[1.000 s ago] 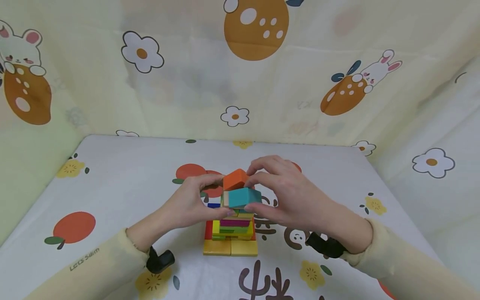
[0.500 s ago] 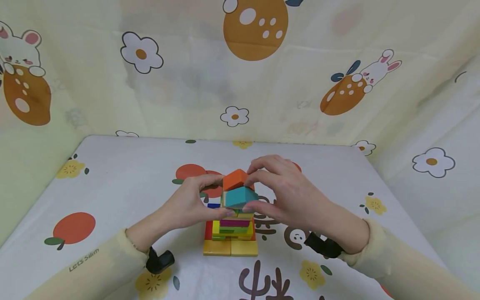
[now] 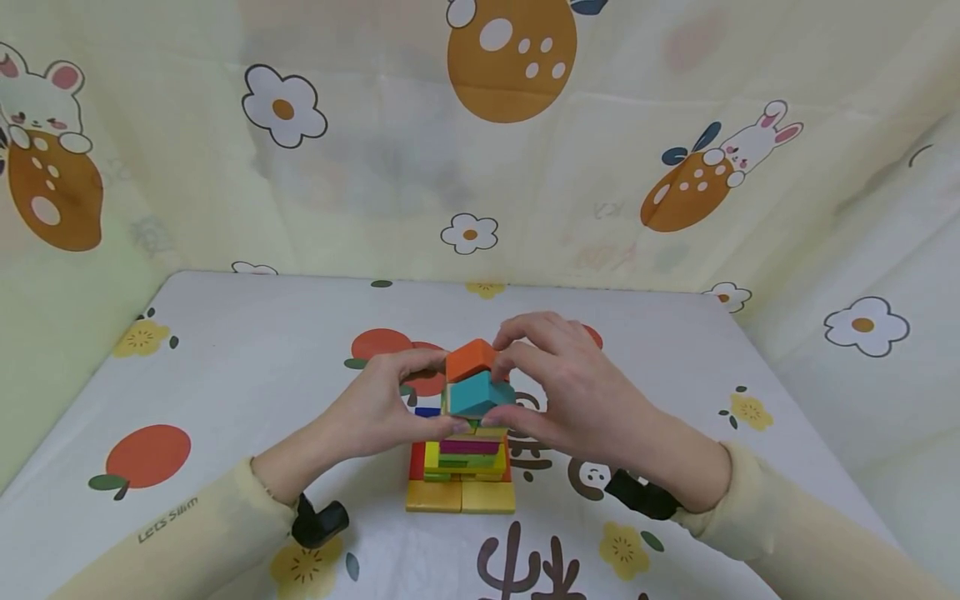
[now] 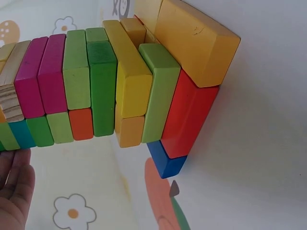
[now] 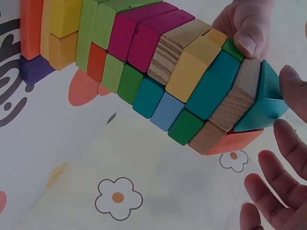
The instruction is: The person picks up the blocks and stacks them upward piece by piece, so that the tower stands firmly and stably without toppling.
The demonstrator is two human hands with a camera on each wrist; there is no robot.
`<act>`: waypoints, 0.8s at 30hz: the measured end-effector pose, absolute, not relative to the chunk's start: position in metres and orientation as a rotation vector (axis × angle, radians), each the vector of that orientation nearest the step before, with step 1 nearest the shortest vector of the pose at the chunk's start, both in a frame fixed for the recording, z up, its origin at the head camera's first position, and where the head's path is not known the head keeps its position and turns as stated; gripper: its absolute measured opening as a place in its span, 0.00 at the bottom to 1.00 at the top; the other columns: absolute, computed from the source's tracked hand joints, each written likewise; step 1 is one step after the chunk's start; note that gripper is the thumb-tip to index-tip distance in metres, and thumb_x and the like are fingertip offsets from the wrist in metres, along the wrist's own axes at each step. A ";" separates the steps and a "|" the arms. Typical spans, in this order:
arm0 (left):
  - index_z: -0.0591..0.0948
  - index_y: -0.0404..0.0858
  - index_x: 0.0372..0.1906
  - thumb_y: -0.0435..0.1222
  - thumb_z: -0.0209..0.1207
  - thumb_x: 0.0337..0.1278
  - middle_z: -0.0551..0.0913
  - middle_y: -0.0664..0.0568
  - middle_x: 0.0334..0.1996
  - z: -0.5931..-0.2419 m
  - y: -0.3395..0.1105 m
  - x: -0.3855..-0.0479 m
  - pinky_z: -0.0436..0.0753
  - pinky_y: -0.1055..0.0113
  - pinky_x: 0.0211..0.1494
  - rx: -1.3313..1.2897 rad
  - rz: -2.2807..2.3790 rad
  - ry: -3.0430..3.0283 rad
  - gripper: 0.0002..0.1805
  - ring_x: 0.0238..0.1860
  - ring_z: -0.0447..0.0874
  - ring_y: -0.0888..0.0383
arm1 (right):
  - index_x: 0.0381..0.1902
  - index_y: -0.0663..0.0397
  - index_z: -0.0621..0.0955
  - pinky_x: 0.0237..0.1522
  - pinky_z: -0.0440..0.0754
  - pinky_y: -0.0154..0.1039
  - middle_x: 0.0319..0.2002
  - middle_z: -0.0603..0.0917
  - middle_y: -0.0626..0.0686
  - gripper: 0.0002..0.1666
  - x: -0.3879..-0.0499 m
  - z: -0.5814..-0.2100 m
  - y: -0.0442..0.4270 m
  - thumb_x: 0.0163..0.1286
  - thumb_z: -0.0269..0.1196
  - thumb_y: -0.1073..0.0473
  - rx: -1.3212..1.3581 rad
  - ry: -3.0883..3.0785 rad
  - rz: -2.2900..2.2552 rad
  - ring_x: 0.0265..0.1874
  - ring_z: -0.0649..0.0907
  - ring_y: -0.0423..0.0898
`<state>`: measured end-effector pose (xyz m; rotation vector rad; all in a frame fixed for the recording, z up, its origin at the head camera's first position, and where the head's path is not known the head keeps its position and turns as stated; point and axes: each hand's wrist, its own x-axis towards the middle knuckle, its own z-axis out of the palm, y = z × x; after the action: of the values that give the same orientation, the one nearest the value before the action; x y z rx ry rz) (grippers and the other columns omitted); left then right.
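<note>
A tall tower of coloured wooden blocks [image 3: 468,447] stands on the table. My left hand [image 3: 378,402] holds its upper part, thumb in front and fingers behind; in the left wrist view, those fingers [image 4: 14,179] show beside the tower. At the top lie a teal block [image 3: 471,395] in front and an orange block [image 3: 470,360] behind, both with slanting faces. My right hand [image 3: 573,387] pinches the teal block's right end between thumb and forefinger, its other fingers spread beyond in the right wrist view. Bare wood blocks [image 5: 236,96] lie just beneath the teal one.
Yellow-orange blocks [image 3: 461,497] form the tower's wide base, with red and blue blocks around it. A white cloth printed with fruit and flowers covers the table [image 3: 247,367]. Patterned fabric [image 3: 375,183] hangs behind and at both sides.
My right hand has shifted slightly left, and the teal block has turned and slid a little left atop the tower. My left hand has stayed where it was.
</note>
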<state>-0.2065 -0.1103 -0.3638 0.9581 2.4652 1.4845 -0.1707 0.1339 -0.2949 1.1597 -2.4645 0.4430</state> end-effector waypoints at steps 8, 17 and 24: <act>0.83 0.43 0.60 0.42 0.78 0.48 0.85 0.57 0.54 -0.363 -0.110 -0.206 0.83 0.48 0.64 0.962 1.473 2.478 0.31 0.57 0.83 0.54 | 0.33 0.48 0.81 0.51 0.81 0.51 0.49 0.81 0.52 0.21 -0.171 -0.297 0.132 0.51 0.82 0.50 1.139 -2.487 0.435 0.55 0.78 0.51; 0.82 0.44 0.61 0.43 0.78 0.48 0.85 0.58 0.53 -0.362 -0.110 -0.206 0.83 0.49 0.63 0.945 1.447 2.494 0.32 0.56 0.83 0.55 | 0.30 0.49 0.80 0.53 0.81 0.52 0.49 0.81 0.54 0.20 -0.173 -0.298 0.129 0.52 0.82 0.51 1.129 -2.486 0.415 0.55 0.78 0.53; 0.83 0.44 0.60 0.43 0.77 0.48 0.85 0.58 0.53 -0.361 -0.110 -0.206 0.83 0.50 0.63 0.951 1.451 2.488 0.31 0.56 0.83 0.56 | 0.43 0.54 0.79 0.56 0.82 0.53 0.54 0.80 0.55 0.30 -0.176 -0.296 0.131 0.51 0.82 0.46 1.120 -2.515 0.482 0.58 0.79 0.53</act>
<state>-0.2057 -0.1105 -0.3615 0.9508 2.4879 1.4508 -0.1761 0.1311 -0.2963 1.1196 -2.5151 0.4819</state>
